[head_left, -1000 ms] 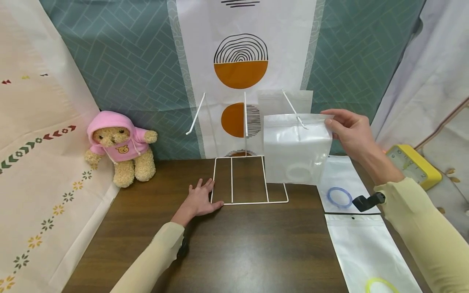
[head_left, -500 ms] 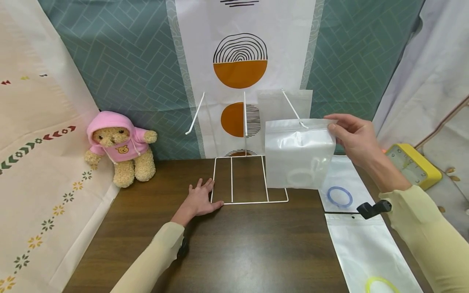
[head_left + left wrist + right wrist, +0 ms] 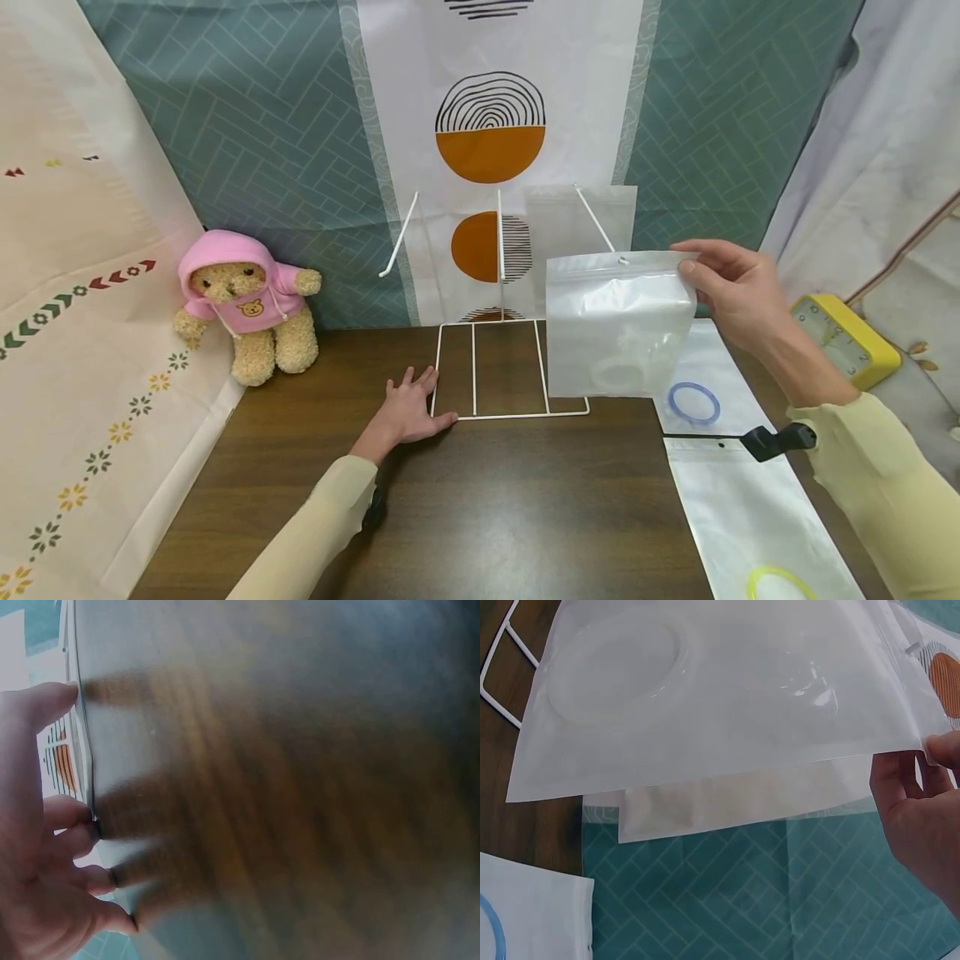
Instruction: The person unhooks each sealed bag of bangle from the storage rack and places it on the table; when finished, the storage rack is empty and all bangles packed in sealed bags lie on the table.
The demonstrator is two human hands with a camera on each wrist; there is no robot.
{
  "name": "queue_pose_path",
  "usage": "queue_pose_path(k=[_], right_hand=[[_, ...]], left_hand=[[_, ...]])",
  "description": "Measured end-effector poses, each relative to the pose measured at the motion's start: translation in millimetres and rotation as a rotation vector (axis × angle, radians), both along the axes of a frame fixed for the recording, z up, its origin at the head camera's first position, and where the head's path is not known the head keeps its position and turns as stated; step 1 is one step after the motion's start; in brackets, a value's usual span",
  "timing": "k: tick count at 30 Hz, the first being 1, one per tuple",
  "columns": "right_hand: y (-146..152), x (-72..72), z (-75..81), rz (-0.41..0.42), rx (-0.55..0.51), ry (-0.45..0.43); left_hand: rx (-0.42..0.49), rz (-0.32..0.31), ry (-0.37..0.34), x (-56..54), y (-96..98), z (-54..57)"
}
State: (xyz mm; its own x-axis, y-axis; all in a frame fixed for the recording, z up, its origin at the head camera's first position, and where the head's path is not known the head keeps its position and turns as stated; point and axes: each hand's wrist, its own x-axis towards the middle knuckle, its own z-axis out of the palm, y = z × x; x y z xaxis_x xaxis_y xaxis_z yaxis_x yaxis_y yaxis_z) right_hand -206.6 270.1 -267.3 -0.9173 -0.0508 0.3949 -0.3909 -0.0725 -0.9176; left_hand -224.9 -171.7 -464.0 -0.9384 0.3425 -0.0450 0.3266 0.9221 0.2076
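Note:
My right hand pinches the upper right corner of a white zip bag, thumb in front. A pale ring shows faintly inside this bag in the right wrist view. The bag's top hole is at the front tip of the right prong of a white wire rack; whether the tip is still through it I cannot tell. A second pale bag hangs farther back on that prong. My left hand rests with spread fingers at the left side of the rack's base, its thumb touching the wire.
Two white bags lie on the right of the brown table, one with a blue ring, the nearer with a yellow ring. A teddy bear sits at the back left. At the right stands a yellow clock.
My right hand has drawn the front bag toward me along the right prong, down and to the right in view, as far as its tip. The left hand stays in place.

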Motion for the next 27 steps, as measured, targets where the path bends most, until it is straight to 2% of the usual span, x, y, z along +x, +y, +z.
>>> queue_pose_path(k=[3,9,15,18,22,24,27], right_hand=[[1,3.9,0.4,-0.002,0.012,0.003],[3,12.9,2.5,-0.070,0.082,-0.017],[7,22.2,0.4,-0.035,0.036,0.035],[9,30.6,-0.8,-0.025,0.041,0.042],[10,44.3,-3.6,-0.045,0.117,0.059],[9,52.9,-7.6,-0.051,0.144,0.040],[9,63.7,-16.3,-0.017,0.148,0.028]], left_hand=[[-0.002,0.001,-0.001,0.7,-0.2,-0.1],[0.003,0.003,-0.011,1.4,0.1,0.5],[0.002,0.004,-0.014,0.4,0.5,0.9],[-0.008,0.001,-0.014,-0.5,0.2,0.7],[-0.012,0.000,-0.017,-1.9,-0.5,0.4],[-0.008,0.002,-0.023,-2.1,-1.0,0.1],[0.002,0.008,-0.027,-2.0,-1.0,0.0]])
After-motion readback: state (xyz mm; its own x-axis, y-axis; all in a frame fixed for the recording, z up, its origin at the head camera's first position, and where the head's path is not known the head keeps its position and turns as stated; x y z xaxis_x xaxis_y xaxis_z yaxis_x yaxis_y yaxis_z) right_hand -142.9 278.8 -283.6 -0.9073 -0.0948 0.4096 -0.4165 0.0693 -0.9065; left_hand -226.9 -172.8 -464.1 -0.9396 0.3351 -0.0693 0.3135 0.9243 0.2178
